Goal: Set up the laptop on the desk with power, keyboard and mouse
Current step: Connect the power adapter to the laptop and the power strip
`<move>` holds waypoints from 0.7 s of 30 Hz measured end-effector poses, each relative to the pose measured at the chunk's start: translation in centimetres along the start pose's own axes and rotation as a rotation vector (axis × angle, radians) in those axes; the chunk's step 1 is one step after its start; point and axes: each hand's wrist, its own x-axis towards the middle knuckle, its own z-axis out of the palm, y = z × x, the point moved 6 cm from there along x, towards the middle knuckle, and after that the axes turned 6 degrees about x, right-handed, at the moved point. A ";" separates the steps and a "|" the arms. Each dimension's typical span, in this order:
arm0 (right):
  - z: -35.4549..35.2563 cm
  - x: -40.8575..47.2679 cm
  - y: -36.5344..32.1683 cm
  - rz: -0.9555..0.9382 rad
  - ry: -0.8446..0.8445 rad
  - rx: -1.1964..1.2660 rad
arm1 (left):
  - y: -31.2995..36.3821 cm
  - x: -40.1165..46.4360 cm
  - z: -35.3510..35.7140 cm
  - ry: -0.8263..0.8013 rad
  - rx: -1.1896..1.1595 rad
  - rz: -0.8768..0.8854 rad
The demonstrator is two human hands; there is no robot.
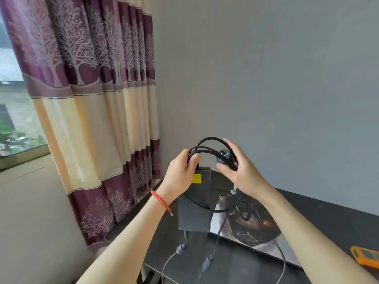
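Note:
I hold a black power adapter brick (194,214) with a yellow label upright above the desk. My left hand (180,175) grips its top end together with a bundle of looped black cable (207,147). My right hand (240,169) closes on the other side of the loops, around the black plug. More cable hangs down from the brick toward the desk front. Behind the brick, the closed laptop (250,224), with a picture sticker on its lid, lies on the dark desk (320,203). No keyboard or mouse is in view.
A purple and cream curtain (98,111) hangs at the left by a window. A grey wall (266,78) stands right behind the desk. An orange device (367,257) lies at the desk's right edge.

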 end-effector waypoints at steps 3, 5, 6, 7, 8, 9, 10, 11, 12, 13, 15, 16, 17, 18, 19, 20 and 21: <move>-6.1 -3.1 2.3 0.083 0.048 -0.027 | 3.7 0.2 4.9 -0.047 -0.076 0.004; -9.4 -4.7 3.2 0.112 0.113 -0.028 | 5.5 0.5 7.8 -0.074 -0.129 0.002; -11.2 -5.5 3.5 0.121 0.162 -0.039 | 6.5 0.6 9.5 -0.094 -0.148 0.000; -12.8 -6.2 3.8 0.126 0.207 -0.037 | 7.4 0.7 11.0 -0.111 -0.160 -0.007; -14.3 -6.7 4.1 0.132 0.244 -0.035 | 8.0 0.9 12.5 -0.126 -0.179 -0.020; -15.5 -7.1 4.5 0.137 0.271 -0.032 | 8.5 1.1 13.8 -0.140 -0.199 -0.034; -16.8 -7.7 5.1 0.150 0.292 -0.036 | 8.8 1.2 15.4 -0.160 -0.225 -0.049; -17.7 -8.2 5.9 0.169 0.298 -0.046 | 8.8 1.3 16.8 -0.177 -0.247 -0.071; -18.2 -8.7 6.6 0.192 0.297 -0.058 | 8.4 1.2 18.0 -0.189 -0.263 -0.097; -18.6 -9.2 7.4 0.211 0.294 -0.077 | 8.1 1.1 19.0 -0.199 -0.270 -0.116; -19.5 -10.5 10.1 0.271 0.317 -0.112 | 7.4 0.8 22.2 -0.246 -0.269 -0.128; -19.7 -10.9 11.1 0.293 0.326 -0.138 | 7.0 0.7 23.3 -0.260 -0.258 -0.130; -20.0 -11.4 12.8 0.326 0.331 -0.176 | 6.3 0.5 25.1 -0.289 -0.251 -0.142; -20.1 -11.6 13.9 0.347 0.322 -0.226 | 5.6 0.3 26.3 -0.305 -0.244 -0.151; -20.2 -11.6 15.4 0.371 0.307 -0.283 | 4.7 0.2 27.8 -0.329 -0.240 -0.164; -20.3 -11.5 17.1 0.398 0.288 -0.334 | 3.4 0.2 29.5 -0.363 -0.236 -0.183; -20.3 -11.5 18.2 0.413 0.266 -0.373 | 2.5 0.0 30.6 -0.389 -0.233 -0.204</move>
